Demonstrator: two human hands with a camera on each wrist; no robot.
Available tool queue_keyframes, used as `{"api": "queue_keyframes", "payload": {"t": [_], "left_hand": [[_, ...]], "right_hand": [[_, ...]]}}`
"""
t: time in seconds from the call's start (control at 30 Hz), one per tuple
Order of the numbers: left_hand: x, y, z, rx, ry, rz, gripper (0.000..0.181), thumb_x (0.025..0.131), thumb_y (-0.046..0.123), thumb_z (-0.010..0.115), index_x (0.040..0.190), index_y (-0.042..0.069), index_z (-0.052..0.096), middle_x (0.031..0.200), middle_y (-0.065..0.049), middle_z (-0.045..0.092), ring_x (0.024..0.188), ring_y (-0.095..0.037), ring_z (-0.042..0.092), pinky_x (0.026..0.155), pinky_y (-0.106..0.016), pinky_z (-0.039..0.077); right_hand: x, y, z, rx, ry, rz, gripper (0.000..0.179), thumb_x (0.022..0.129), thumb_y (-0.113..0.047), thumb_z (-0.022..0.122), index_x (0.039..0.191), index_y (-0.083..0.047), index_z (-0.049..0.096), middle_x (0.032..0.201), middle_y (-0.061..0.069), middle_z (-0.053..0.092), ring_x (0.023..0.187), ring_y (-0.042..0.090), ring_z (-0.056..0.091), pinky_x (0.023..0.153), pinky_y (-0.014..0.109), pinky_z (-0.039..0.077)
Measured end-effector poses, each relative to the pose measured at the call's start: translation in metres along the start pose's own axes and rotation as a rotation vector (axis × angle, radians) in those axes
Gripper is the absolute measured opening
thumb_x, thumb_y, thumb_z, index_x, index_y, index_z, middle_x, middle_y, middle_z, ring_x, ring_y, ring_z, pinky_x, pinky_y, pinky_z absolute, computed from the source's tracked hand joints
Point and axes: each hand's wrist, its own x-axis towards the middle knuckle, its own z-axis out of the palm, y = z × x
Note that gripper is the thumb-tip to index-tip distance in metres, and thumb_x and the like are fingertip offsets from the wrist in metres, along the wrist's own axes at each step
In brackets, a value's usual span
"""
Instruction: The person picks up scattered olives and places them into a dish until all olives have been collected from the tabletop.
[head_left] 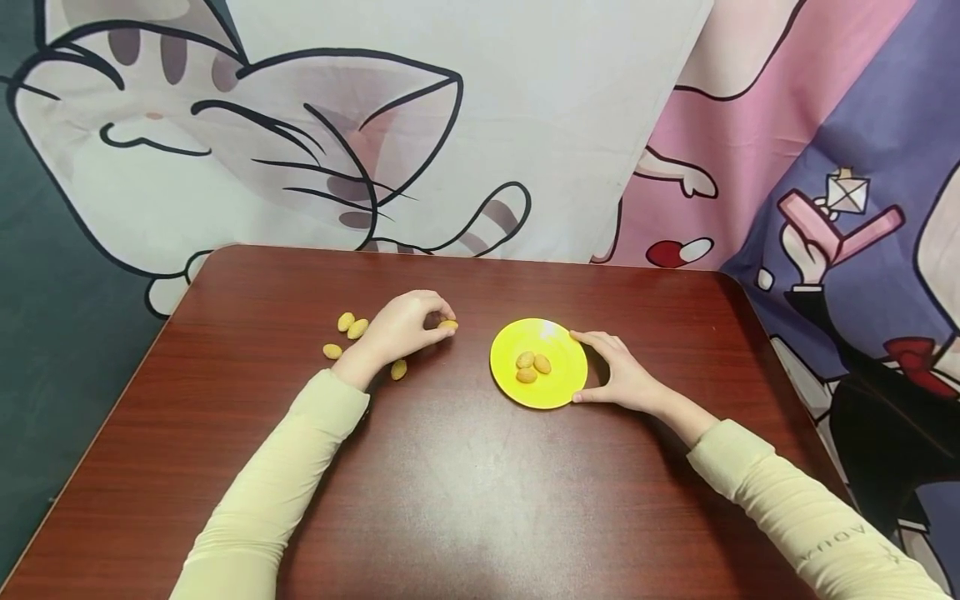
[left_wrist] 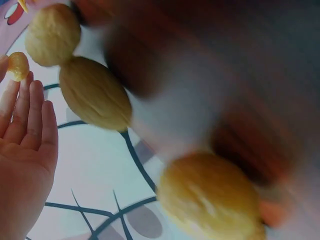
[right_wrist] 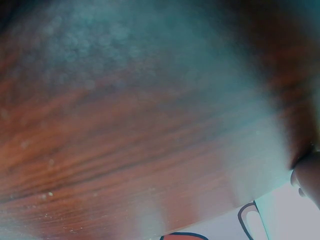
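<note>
Left hand (head_left: 405, 325), center-left of frame: pinching one yellow piece (head_left: 448, 324) between thumb and fingertips; left wrist view agrees. Right hand (head_left: 618, 373), right of center: thumb and fingers apart, holding the right rim of the plate (head_left: 543, 393), mid-frame on the tabletop (head_left: 480, 500). Three pieces (head_left: 527, 376) on plate, grouped near its middle. Four loose ones (head_left: 332, 352) left of center, around the left wrist.

Risks, my read: fingertip-only pinch on a rounded piece, could squirt out. Dropped hard, it could knock the three and roll off; rim looks low. Wrist or cuff (head_left: 341, 398) could sweep the nearest loose piece (head_left: 399, 369). Right-hand bump would shift the plate.
</note>
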Motion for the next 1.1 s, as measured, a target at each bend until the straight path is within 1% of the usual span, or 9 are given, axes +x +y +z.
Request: {"api": "queue_keyframes", "payload": {"t": [0.3, 0.5, 0.63, 0.83, 1.1], "left_hand": [[0.017, 0.02, 0.014, -0.005, -0.042, 0.034, 0.014, 0.094, 0.021, 0.082, 0.105, 0.012, 0.079, 0.103, -0.002, 0.076, 0.095, -0.02, 0.066, 0.092, -0.038, 0.057], [0.027, 0.036, 0.022, -0.002, -0.081, 0.083, 0.015, 0.095, 0.021, 0.082, 0.107, 0.012, 0.079, 0.105, -0.002, 0.076, 0.096, -0.019, 0.07, 0.092, -0.036, 0.059], [0.031, 0.044, 0.028, 0.012, -0.104, 0.107, 0.014, 0.095, 0.02, 0.081, 0.107, 0.011, 0.079, 0.107, -0.003, 0.076, 0.098, -0.018, 0.071, 0.094, -0.035, 0.06], [0.035, 0.054, 0.036, 0.034, -0.133, 0.155, 0.015, 0.095, 0.019, 0.08, 0.107, 0.009, 0.079, 0.108, -0.004, 0.075, 0.098, -0.019, 0.069, 0.095, -0.035, 0.058], [0.041, 0.061, 0.047, 0.084, -0.157, 0.225, 0.014, 0.094, 0.018, 0.08, 0.105, 0.009, 0.079, 0.102, -0.004, 0.074, 0.094, -0.019, 0.065, 0.093, -0.035, 0.056]], "right_hand": [[0.0, 0.002, 0.001, 0.004, -0.003, 0.005, 0.107, 0.071, -0.028, 0.099, 0.16, -0.008, 0.043, 0.155, 0.019, 0.049, 0.145, 0.04, 0.037, 0.119, 0.066, 0.033], [0.0, 0.004, 0.001, 0.0, -0.001, 0.0, 0.106, 0.071, -0.029, 0.099, 0.16, -0.008, 0.044, 0.155, 0.018, 0.049, 0.144, 0.04, 0.037, 0.118, 0.066, 0.033], [0.001, 0.004, 0.002, 0.005, 0.003, -0.004, 0.107, 0.071, -0.028, 0.1, 0.16, -0.008, 0.044, 0.154, 0.018, 0.05, 0.144, 0.04, 0.038, 0.118, 0.065, 0.033], [0.001, 0.004, 0.002, -0.013, 0.025, -0.044, 0.106, 0.069, -0.025, 0.101, 0.157, -0.005, 0.046, 0.15, 0.02, 0.053, 0.14, 0.041, 0.042, 0.115, 0.062, 0.035], [0.001, 0.004, 0.002, -0.007, 0.015, -0.028, 0.107, 0.069, -0.025, 0.101, 0.158, -0.006, 0.046, 0.152, 0.018, 0.052, 0.142, 0.039, 0.04, 0.116, 0.062, 0.034]]}}
